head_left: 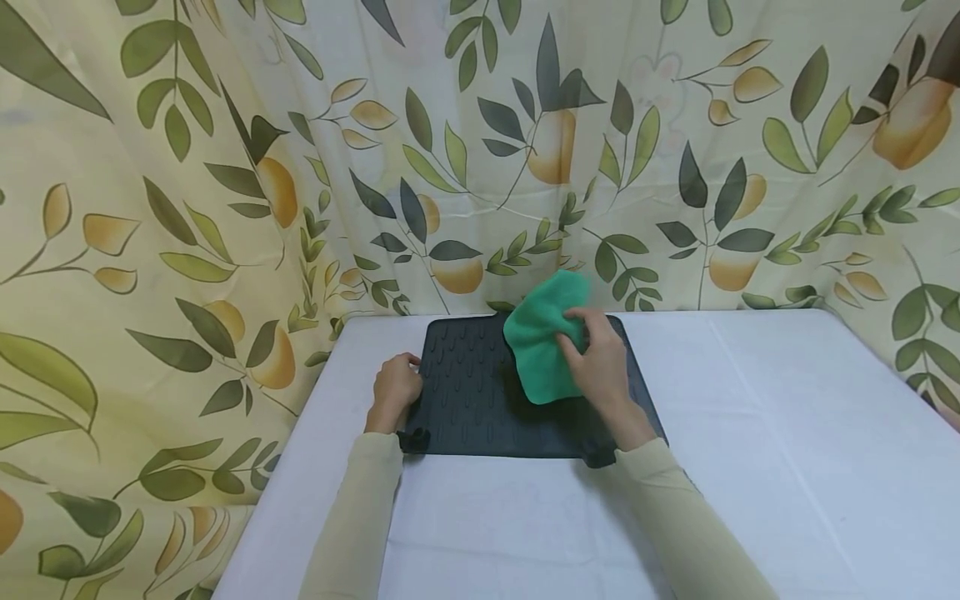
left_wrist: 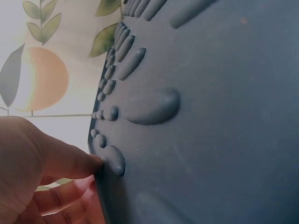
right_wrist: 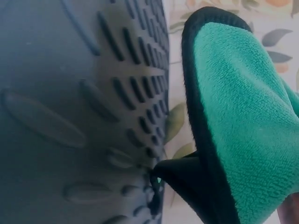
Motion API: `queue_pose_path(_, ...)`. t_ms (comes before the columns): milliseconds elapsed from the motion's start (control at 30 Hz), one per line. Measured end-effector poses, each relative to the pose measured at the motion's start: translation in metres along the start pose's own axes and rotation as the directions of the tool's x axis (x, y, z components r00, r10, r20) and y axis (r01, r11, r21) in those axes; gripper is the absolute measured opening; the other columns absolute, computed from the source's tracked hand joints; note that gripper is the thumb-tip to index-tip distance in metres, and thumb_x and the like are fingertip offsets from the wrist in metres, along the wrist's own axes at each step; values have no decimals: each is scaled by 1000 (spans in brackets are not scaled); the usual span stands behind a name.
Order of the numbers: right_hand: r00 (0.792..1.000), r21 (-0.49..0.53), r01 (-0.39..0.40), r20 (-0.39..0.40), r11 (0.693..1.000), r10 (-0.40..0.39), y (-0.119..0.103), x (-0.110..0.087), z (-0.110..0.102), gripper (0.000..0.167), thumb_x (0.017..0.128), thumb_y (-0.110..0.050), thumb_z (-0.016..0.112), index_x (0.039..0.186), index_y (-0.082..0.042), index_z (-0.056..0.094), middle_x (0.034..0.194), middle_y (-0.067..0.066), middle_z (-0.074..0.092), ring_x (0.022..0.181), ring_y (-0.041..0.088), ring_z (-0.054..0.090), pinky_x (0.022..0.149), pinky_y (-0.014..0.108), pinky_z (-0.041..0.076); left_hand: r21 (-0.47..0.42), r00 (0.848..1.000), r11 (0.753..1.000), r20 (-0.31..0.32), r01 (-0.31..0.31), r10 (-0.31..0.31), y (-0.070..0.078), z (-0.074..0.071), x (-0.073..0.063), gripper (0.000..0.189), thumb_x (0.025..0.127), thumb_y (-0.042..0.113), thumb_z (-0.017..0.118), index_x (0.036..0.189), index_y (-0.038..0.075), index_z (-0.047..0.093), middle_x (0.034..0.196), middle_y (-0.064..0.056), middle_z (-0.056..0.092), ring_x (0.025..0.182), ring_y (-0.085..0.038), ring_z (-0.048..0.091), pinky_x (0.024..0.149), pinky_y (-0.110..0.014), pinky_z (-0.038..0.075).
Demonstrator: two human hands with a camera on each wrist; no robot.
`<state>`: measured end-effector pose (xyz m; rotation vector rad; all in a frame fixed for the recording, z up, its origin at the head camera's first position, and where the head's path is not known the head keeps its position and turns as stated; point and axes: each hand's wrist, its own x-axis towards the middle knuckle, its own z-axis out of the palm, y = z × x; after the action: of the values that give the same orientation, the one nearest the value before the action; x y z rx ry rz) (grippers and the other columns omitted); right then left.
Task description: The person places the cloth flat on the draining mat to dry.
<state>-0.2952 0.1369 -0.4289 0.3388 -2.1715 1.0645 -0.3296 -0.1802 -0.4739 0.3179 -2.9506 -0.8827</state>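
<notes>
A black mat [head_left: 465,400] with rows of raised oval bumps lies on the white-covered table. My left hand [head_left: 396,385] pinches its left edge; the left wrist view shows the thumb on the bumpy face and the other fingers behind the rim. Over the mat's right half, my right hand [head_left: 602,362] holds a green cloth [head_left: 543,333] between thumb and fingers. In the right wrist view the cloth [right_wrist: 243,112] looks fluffy, with a black border and a black part at its lower end near the mat. Whether it touches the mat, I cannot tell.
The white table cover [head_left: 750,433] extends to both sides of the mat and in front of it. A curtain [head_left: 450,167] printed with leaves and fruit hangs behind and at the left. Small black pieces [head_left: 600,456] show beside both wrists.
</notes>
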Motion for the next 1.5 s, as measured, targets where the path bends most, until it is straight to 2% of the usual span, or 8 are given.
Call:
queue_pose_path(133, 999, -23, -15, 37, 1000, 15, 4, -3, 4, 32, 92, -7, 74, 122, -2, 63, 119, 20, 66, 99, 37, 66, 84, 52, 55, 1, 1000, 1000, -10, -9, 9, 1, 0, 1, 31, 94, 9, 58, 122, 8, 71, 121, -15, 73, 95, -33, 68, 85, -49, 55)
queue_pose_path(300, 992, -50, -30, 119, 998, 36, 6, -6, 9, 32, 95, -8, 72, 125, -4, 61, 125, 19, 64, 112, 39, 64, 93, 57, 52, -6, 999, 1000, -21, -28, 28, 3, -2, 2, 31, 94, 8, 58, 122, 7, 72, 119, -15, 74, 88, -31, 67, 80, -46, 55)
queue_pose_path(433, 979, -70, -45, 197, 997, 58, 9, -9, 13, 34, 96, -10, 70, 129, -7, 59, 129, 18, 62, 121, 39, 62, 98, 59, 50, -9, 999, 999, -14, -48, 48, 3, -4, 1, 33, 94, 7, 57, 124, 7, 71, 121, -16, 73, 85, -29, 67, 75, -44, 55)
queue_pose_path(600, 957, -98, -70, 274, 993, 95, 13, -13, 16, 38, 98, -11, 68, 134, -9, 57, 138, 16, 60, 126, 39, 60, 102, 59, 49, -15, 999, 999, -9, -52, 52, 3, -5, -1, 34, 95, 6, 56, 126, 7, 70, 125, -16, 72, 91, -31, 70, 78, -46, 56)
queue_pose_path(867, 900, -137, -61, 421, 989, 114, 14, -17, 16, 47, 99, -11, 66, 145, -12, 52, 147, 17, 56, 127, 41, 60, 103, 58, 49, -5, 999, 999, 7, -51, 51, 4, -3, 2, 35, 96, 7, 55, 127, 9, 70, 124, -14, 72, 96, -32, 71, 80, -46, 57)
queue_pose_path(1167, 806, -220, -30, 571, 975, 154, 18, -23, 19, 57, 101, -16, 64, 154, -16, 44, 154, 17, 51, 139, 45, 49, 111, 61, 41, 3, 999, 999, 11, -47, 47, 3, -1, 2, 35, 96, 7, 56, 128, 9, 69, 126, -13, 72, 98, -33, 71, 83, -48, 57)
queue_pose_path(1400, 771, -184, -22, 622, 983, 133, 23, -22, 16, 61, 101, -21, 65, 157, -15, 41, 155, 17, 50, 140, 46, 47, 112, 63, 39, -6, 998, 998, 12, -55, 55, -1, 0, 1, 33, 97, 13, 59, 128, 8, 69, 125, -16, 72, 99, -34, 70, 84, -49, 56)
queue_pose_path(1500, 776, -128, -26, 622, 991, 101, 25, -18, 9, 58, 101, -24, 64, 155, -14, 44, 153, 18, 51, 140, 45, 46, 113, 62, 38, -15, 998, 998, -1, -62, 62, 0, -1, -1, 33, 97, 16, 61, 128, 7, 69, 122, -17, 71, 96, -34, 69, 82, -50, 56)
